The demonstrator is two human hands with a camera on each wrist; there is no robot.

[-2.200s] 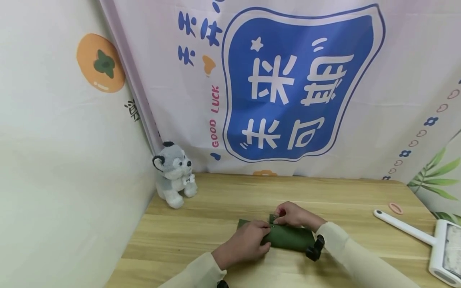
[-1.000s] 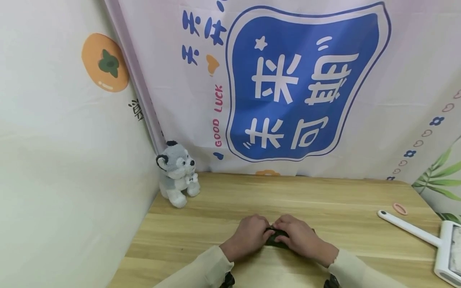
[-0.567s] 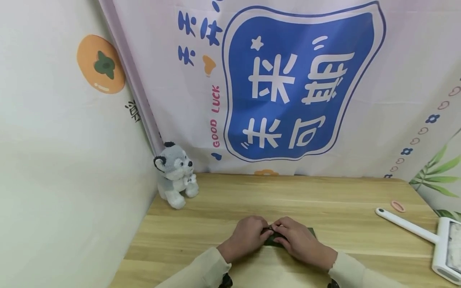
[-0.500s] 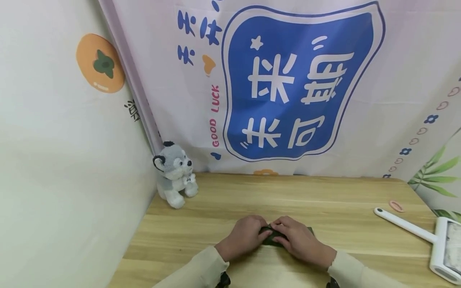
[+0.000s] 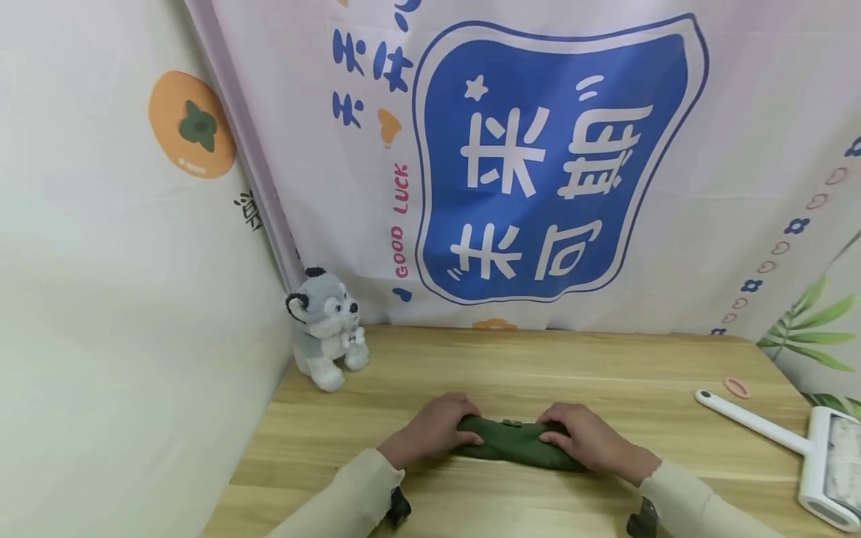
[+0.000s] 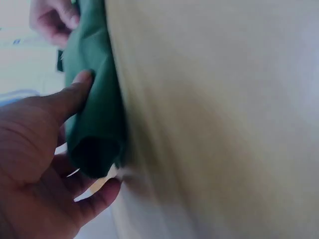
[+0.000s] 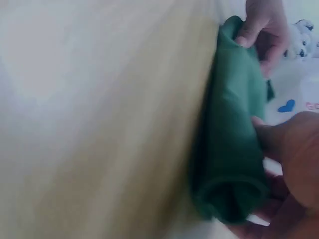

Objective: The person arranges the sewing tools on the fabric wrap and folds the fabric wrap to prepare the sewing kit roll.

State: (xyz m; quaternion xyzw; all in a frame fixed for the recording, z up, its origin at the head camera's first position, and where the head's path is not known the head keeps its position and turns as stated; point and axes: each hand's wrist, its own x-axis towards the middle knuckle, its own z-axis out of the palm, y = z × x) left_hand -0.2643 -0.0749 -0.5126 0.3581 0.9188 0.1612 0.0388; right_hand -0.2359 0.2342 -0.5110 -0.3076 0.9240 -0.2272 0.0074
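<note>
A dark green rolled-up pouch [image 5: 511, 448] lies lengthwise across the table in front of me. A small tab [image 5: 512, 423] shows on its far side, near the middle. At the left end, my left hand [image 5: 433, 430] grips the roll, thumb on the near face and fingers behind. My right hand [image 5: 595, 441] holds the right part the same way. In the left wrist view the pouch [image 6: 99, 104] shows a hollow end beside my left fingers. The right wrist view shows the other end of the pouch [image 7: 237, 109], also hollow, next to my right hand [image 7: 301, 154].
A grey-and-white plush dog [image 5: 327, 329] sits at the table's back left corner. To the right lie a white lint roller [image 5: 824, 471] and a pink oval ring [image 5: 736, 387]. A printed cloth [image 5: 363, 246] hangs behind the wooden table [image 5: 417, 366].
Earlier my right hand held the tab, then both hands met over the pouch's middle. Since then they have moved apart toward its ends, baring the middle and the tab.
</note>
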